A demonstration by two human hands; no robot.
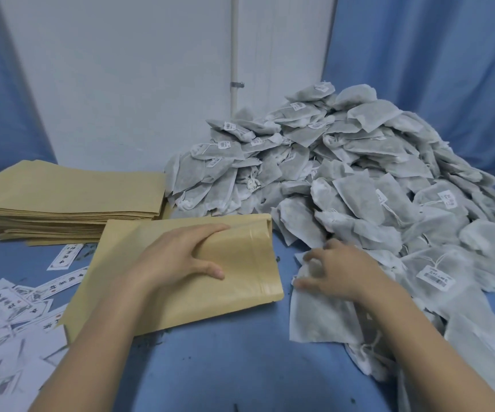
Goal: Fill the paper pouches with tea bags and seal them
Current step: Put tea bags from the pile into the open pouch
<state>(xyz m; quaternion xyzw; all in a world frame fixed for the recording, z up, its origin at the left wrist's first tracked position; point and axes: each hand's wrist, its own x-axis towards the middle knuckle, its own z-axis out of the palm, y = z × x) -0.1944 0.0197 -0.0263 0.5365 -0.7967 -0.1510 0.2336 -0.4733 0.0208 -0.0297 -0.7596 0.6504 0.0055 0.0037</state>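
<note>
Left hand (178, 257) gripping paper pouch (163, 278) mouth, right hand (341, 269) fingers curled on tea bag (317, 313) alongside

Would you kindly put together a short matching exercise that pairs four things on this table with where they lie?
Things:
1. stack of paper pouches
2. heap of tea bags
3. printed labels
4. open pouch

Places:
A. under the left hand, in the middle of the table
B. scattered at the near left corner
C. piled on the right, reaching back to the curtain
D. at the far left, behind the open pouch

Pairs: 1-D, 2-C, 3-B, 4-A

The right hand is at the near edge of the heap, its fingers on a tea bag.
</note>
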